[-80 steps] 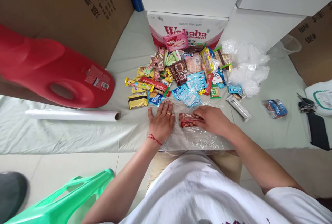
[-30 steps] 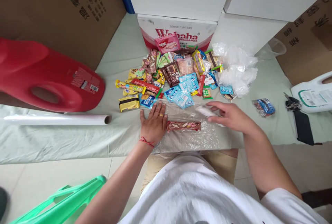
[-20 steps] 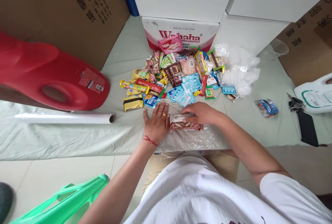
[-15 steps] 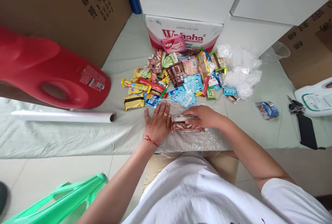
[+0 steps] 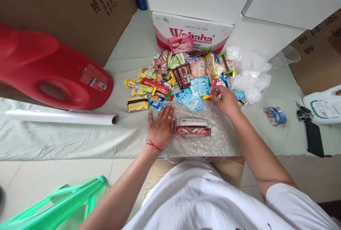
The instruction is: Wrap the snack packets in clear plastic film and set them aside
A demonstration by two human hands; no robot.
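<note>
My left hand [image 5: 162, 125] lies flat with its fingers spread on clear plastic film [image 5: 223, 137], just left of two snack bars. One is a white-wrapped bar [image 5: 192, 122]; in front of it, side by side, lies a brown-and-red wafer bar [image 5: 193, 131]. My right hand [image 5: 226, 101] is at the right front of the snack pile, thumb and fingers curled in a pinch at a red snack packet [image 5: 213, 83], partly covered by the fingertips. Beside it are light blue packets [image 5: 193, 102] and a brown cocoa packet [image 5: 182, 76].
A white Wahaha carton [image 5: 191, 27] stands behind the pile. Crumpled clear plastic [image 5: 250, 77] lies right, then a blue-labelled packet [image 5: 276, 115], keys [image 5: 304, 112] and a white bottle [image 5: 323, 105]. Left are a red jug [image 5: 53, 70] and a film roll [image 5: 61, 117]. A green stool [image 5: 61, 201] stands below.
My right hand has let go of the white-wrapped bar beside the wafer bar and moved up and right to the pile. My left hand has stayed flat in place.
</note>
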